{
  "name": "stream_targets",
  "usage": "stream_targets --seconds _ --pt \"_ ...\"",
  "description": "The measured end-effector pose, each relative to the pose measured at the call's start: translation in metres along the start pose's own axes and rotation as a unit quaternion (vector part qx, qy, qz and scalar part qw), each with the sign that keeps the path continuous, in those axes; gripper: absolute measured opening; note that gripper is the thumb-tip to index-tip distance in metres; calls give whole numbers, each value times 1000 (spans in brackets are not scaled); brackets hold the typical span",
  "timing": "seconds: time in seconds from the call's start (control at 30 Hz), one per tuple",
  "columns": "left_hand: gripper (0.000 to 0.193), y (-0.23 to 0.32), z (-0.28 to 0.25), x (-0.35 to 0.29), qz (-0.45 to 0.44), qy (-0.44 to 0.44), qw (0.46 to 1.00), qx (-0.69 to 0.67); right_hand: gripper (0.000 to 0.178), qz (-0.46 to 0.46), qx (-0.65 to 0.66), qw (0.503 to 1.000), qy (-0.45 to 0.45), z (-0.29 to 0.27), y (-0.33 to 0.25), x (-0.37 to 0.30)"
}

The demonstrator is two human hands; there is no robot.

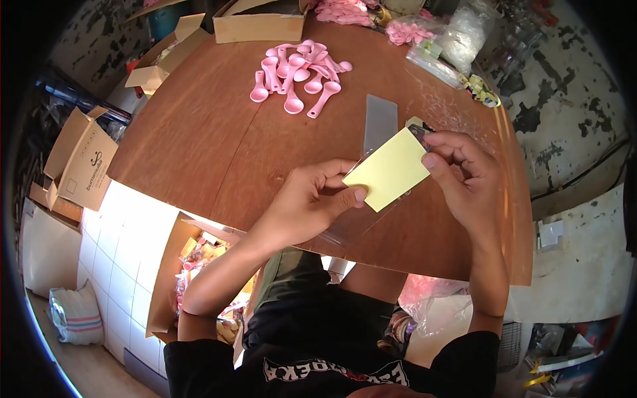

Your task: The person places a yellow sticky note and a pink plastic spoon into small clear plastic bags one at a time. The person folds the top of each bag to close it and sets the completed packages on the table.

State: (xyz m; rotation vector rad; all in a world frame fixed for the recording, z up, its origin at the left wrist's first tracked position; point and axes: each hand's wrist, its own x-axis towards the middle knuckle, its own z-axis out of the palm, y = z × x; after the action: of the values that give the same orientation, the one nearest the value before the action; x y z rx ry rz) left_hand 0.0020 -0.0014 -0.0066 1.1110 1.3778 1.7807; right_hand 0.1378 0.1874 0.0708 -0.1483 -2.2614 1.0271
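Observation:
A pale yellow rectangular card (388, 169) is held tilted above the wooden table. My left hand (318, 196) pinches its lower left corner, thumb on top and fingers beneath. At the card's upper right corner, the thumb and fingers of my right hand (461, 172) are closed on it. Something dark, too small to make out, shows by the right fingertips. Clear plastic film seems to show along the card's edge near my left hand. Just beyond the card lies a translucent grey flat strip (381, 119). Farther off is a pile of pink plastic spoons (292, 79).
The brown wooden table (199, 146) carries an open cardboard box (259, 28) at its far edge. Clear plastic bags (468, 36) and pink pieces (408, 31) lie at the far right. Another open box (166, 272) with colourful packets stands below the table's near left edge.

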Motion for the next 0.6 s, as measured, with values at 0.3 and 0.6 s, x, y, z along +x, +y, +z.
stream_targets --seconds 0.3,0.6 --pt "33 7 6 -1 -12 -8 999 -38 14 -20 -10 987 -160 3 1 4" --pt "21 -1 16 -1 72 56 993 78 17 17 88 975 -205 18 -4 -5"
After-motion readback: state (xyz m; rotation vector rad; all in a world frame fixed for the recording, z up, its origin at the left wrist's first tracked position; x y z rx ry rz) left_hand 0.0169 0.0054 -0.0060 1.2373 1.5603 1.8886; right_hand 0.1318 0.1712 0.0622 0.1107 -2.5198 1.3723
